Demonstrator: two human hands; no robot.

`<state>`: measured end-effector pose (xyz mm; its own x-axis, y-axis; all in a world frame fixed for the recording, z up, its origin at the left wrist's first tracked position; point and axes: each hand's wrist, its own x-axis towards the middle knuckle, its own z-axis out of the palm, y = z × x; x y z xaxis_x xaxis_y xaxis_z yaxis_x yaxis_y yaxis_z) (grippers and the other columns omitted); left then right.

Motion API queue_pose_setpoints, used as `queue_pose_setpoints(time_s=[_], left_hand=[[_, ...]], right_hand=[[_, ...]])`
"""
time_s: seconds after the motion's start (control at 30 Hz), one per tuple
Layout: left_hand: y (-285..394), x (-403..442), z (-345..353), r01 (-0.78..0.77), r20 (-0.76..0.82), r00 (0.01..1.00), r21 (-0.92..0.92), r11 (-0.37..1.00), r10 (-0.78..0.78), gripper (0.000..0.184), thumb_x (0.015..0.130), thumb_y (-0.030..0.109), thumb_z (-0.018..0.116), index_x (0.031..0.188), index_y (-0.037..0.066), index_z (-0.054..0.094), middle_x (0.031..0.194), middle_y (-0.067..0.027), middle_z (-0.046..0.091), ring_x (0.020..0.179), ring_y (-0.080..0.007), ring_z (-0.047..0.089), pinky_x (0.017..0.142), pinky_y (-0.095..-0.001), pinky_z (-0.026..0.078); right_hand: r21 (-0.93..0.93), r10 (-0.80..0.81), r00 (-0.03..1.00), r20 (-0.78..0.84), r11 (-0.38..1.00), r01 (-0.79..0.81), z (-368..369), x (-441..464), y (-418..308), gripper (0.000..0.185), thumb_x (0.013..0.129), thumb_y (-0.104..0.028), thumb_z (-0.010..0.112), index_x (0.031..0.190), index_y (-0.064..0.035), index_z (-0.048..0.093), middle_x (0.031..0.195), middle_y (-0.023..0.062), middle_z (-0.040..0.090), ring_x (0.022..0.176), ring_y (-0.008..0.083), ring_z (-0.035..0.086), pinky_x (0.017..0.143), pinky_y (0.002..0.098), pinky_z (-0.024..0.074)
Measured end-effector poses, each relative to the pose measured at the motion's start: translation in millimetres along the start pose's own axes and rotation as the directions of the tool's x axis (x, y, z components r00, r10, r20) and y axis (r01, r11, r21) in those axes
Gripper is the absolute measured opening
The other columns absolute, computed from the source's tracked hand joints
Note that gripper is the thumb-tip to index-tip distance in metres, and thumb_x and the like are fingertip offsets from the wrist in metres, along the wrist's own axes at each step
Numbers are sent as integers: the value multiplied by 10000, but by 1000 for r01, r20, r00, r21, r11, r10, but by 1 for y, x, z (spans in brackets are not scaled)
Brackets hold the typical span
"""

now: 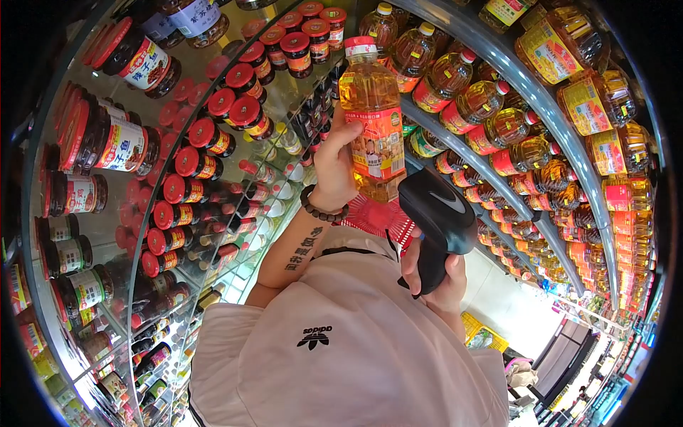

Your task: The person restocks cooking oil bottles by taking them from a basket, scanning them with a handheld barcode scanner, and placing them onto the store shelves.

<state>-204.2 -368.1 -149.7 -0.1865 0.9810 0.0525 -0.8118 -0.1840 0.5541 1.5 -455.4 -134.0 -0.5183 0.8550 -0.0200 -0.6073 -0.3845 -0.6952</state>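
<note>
My left hand (334,164), with a beaded bracelet at the wrist, is wrapped round a bottle of cooking oil (373,139). The bottle is nearly upright, with golden oil, a red-and-white cap and a red label. Beside its lower end is a black handheld barcode scanner (442,217), its head tilted towards the bottle's base. My right hand (449,281) grips the scanner's handle; some of its fingers are hidden behind it. Just below the bottle shows a red patterned item (377,217), partly covered by the scanner; its kind I cannot make out.
Glass shelves at left carry rows of red-lidded sauce jars (188,160) and larger jars (124,142). At right, oil bottles (491,103) stand in tiers behind curved metal rails (590,178). A yellow basket (484,333) is on the pale floor (505,285) at lower right.
</note>
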Motion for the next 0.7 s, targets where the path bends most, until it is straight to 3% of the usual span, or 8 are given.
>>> queue_pose_setpoints(time_s=[0.4,0.5,0.57,0.7], left_hand=[[1,-3,-4,19,8,1000,0,1000,-19,526,910,254,476,1383,34,413,1239,-130,597,1079,-258,625,911,-434,527],[3,-3,-7,57,51,997,-60,997,-54,560,902,206,483,1433,70,367,1337,-95,536,1196,-224,556,998,-396,458],[3,-2,-9,76,75,995,-191,979,-63,529,921,229,459,1415,53,386,1325,-98,546,1197,-223,555,1000,-395,455],[6,-4,-7,90,45,996,-170,981,-83,448,937,239,434,1340,43,441,1294,-98,563,1191,-221,556,1002,-394,452]], right_hand=[[-58,10,1000,0,998,-10,3,-3,1,711,919,-486,591,1334,57,396,848,237,627,440,166,535,447,241,438],[-63,12,1000,0,998,-12,7,-4,1,704,918,-487,592,1328,55,406,829,232,628,440,165,535,452,238,433],[-139,-12,996,-83,990,1,16,-3,0,740,913,-553,564,1271,80,424,755,150,617,404,123,486,417,216,392],[-124,-48,997,-60,992,40,14,-3,1,752,921,-558,550,1292,81,407,751,140,607,413,118,495,415,213,389]])
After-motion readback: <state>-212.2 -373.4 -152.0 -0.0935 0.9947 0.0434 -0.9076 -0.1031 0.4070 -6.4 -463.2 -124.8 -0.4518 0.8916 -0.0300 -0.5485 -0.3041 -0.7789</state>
